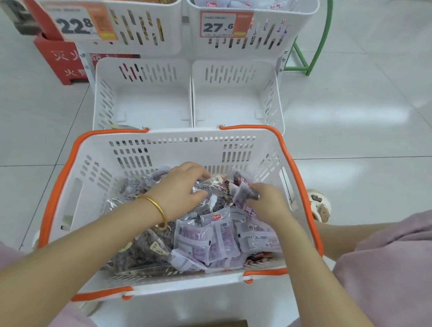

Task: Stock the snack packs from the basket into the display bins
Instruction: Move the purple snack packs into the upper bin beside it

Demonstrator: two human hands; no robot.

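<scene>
A white slotted plastic basket (185, 146) with orange handles folded along its rim is seen on the tiled floor (365, 109), its broad side turned toward the person. It is filled with small flat rectangular snack packs (205, 238) of glossy, crinkled film: purple-and-white ones at the near right, barcodes up and long axes pointing roughly away from the person, and clear, dark-filled ones at the left, lying at mixed angles. The left hand (180, 186), a gold bangle (156, 207) on its wrist, is curled over clear packs near the far wall. A purple pack (243, 194) is pinched by the right hand (268, 204) and held tilted upward. Just beyond the basket, two white slotted lower display bins (145, 65) are set side by side.
</scene>
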